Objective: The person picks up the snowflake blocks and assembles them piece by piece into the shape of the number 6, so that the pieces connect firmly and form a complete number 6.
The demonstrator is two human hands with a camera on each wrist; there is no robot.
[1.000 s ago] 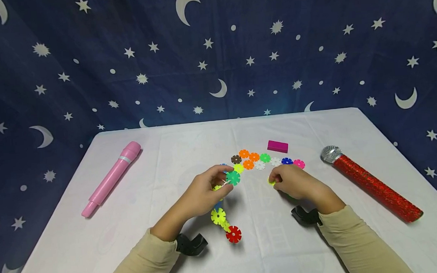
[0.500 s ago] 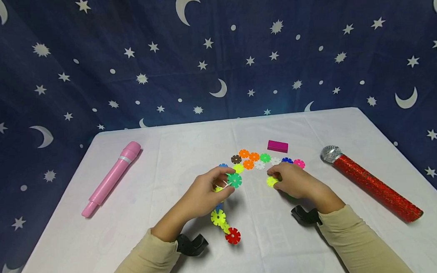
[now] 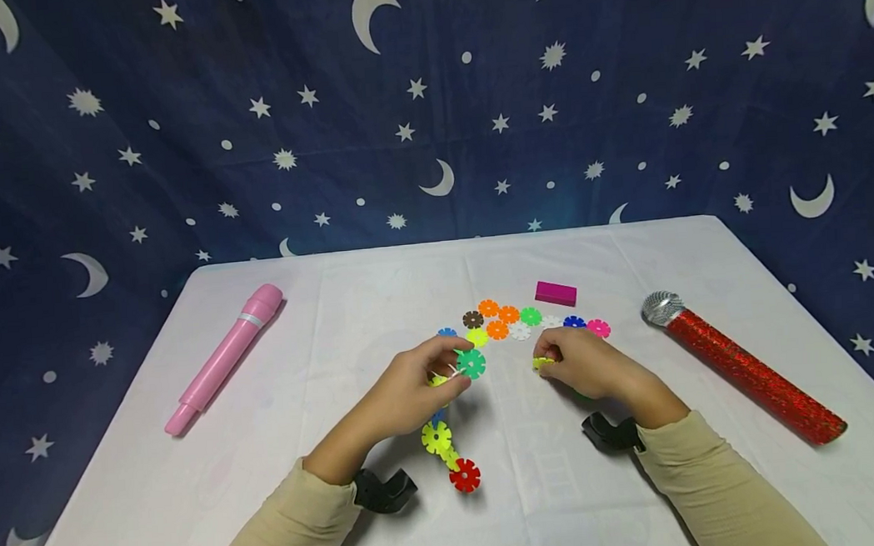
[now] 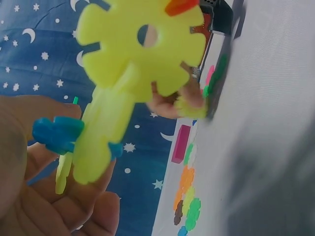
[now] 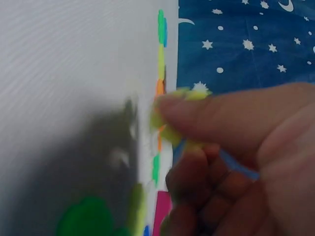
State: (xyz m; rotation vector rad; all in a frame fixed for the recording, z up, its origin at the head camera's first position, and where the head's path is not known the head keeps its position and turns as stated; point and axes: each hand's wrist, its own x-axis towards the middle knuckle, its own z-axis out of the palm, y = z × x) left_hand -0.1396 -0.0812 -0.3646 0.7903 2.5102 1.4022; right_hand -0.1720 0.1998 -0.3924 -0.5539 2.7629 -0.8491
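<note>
My left hand (image 3: 410, 391) holds a chain of notched, flower-shaped linking discs just off the table. A green disc (image 3: 472, 363) shows at its fingertips, while yellow discs (image 3: 436, 437) and a red disc (image 3: 464, 476) hang toward me. In the left wrist view, a large yellow disc (image 4: 113, 54) fills the upper middle, and a blue disc (image 4: 59, 133) sits near the thumb. My right hand (image 3: 588, 362) pinches a single yellow disc (image 3: 543, 362) between thumb and fingers, apart from the chain. In the right wrist view, the thumb covers part of this yellow disc (image 5: 170, 132).
Several loose discs, such as an orange disc (image 3: 496, 330), lie in a row beyond my hands. Behind them is a magenta block (image 3: 556, 293). A pink microphone (image 3: 224, 357) lies left and a red glittery microphone (image 3: 743, 367) right on the white tablecloth (image 3: 349, 303).
The chain's green disc has shifted slightly right and nearer me. The yellow disc in the right fingers has turned from flat-facing to edge-on. Both arms stay almost still.
</note>
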